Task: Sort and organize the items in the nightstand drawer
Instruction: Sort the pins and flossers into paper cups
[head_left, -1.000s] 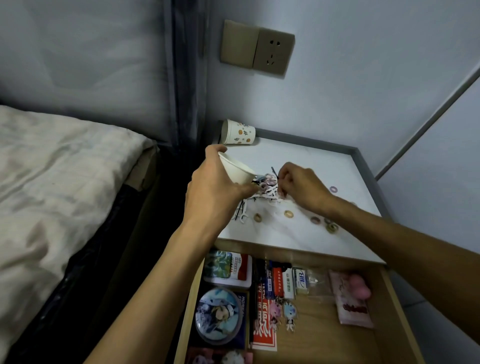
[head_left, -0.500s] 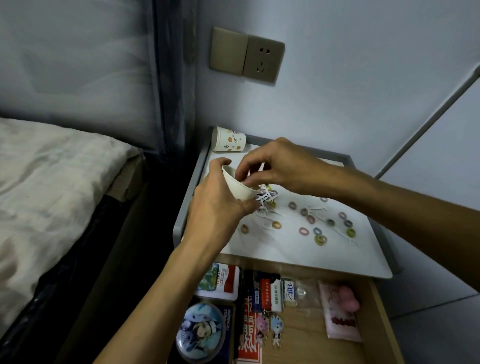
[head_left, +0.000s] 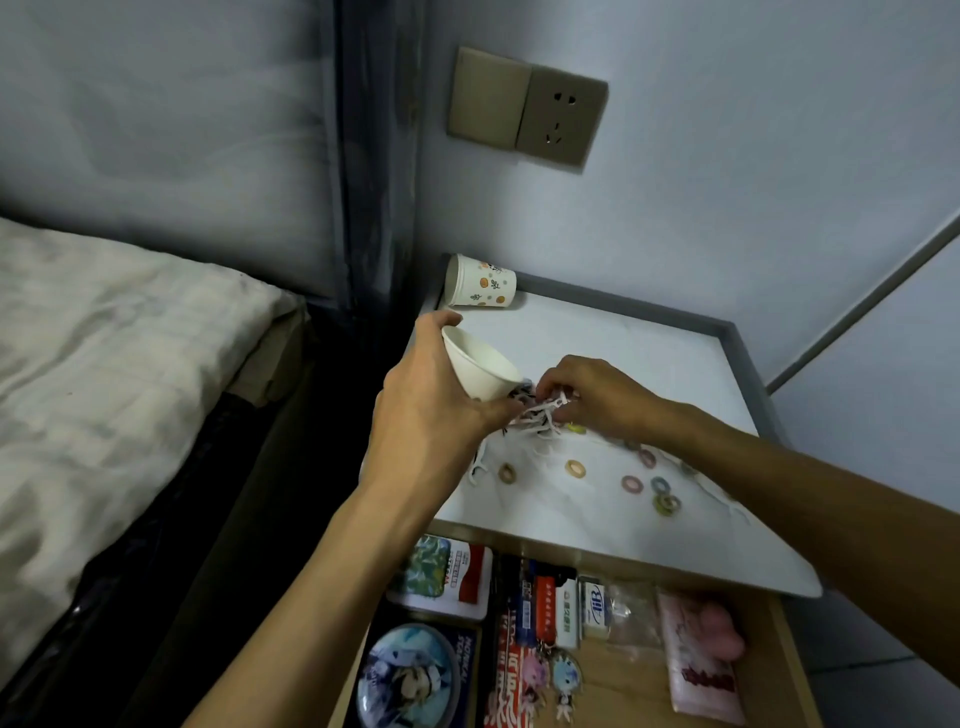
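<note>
My left hand (head_left: 434, 410) grips a white paper cup (head_left: 480, 369), tilted with its mouth up and to the left, just above the nightstand top (head_left: 613, 343). My right hand (head_left: 597, 397) pinches a tangle of small white and black items (head_left: 535, 418) lying on the top beside the cup's base. Several small coloured rings (head_left: 631, 484) are scattered across the white top in front of my right forearm. Below, the open drawer (head_left: 779, 644) holds several items: a round printed tin (head_left: 413, 675), a card pack (head_left: 447, 577), keychain figures (head_left: 550, 675) and a pink pouch (head_left: 701, 654).
A second paper cup with printed dots (head_left: 480, 282) lies on its side at the nightstand's back left corner. A bed with pale sheets (head_left: 104, 374) stands to the left, across a dark gap. A wall socket (head_left: 527, 106) sits above the nightstand.
My right hand came from the cup's rim down to the tangle on the top and pinches it. The cup in my left hand has barely moved.
</note>
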